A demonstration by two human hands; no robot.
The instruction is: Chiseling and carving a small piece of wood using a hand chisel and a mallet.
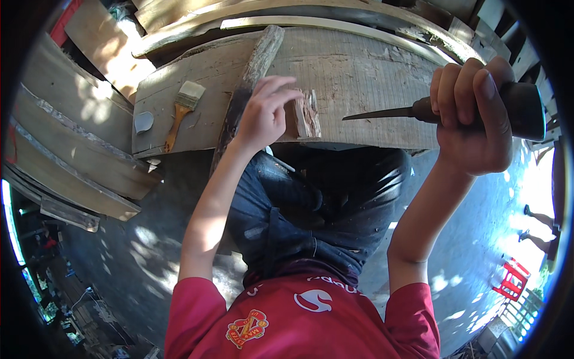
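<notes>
On a wide wooden board (pixel 371 75) in front of crossed legs in dark trousers (pixel 269 179), near the board's close edge: a small block of wood (pixel 308 116), just to the right of a long rough stick (pixel 263 57) laid across the board and jutting out past that edge. Left hand (pixel 267 113) over the stick, half open, fingers loosely spread and pointing toward the block, with nothing visibly in its hold; contact with the block impossible to tell. Right hand (pixel 472 113) raised on the other side, closed tightly around the dark handle of a pointed tool (pixel 379 114), with the tip facing left toward the block and apart from it, so no cutting at this instant. As for progress, judging by looks only: probably partway. Done, apparently: one face of the block broken open, rough and splintery, with reddish-brown wood showing. Left, apparently: most of the block, still in one piece, with no clear finished shape to make out. Farther left on the same board, a brush (pixel 185 105) with pale bristles and a wooden handle, and beside it a white scrap (pixel 143 122), both untouched.
</notes>
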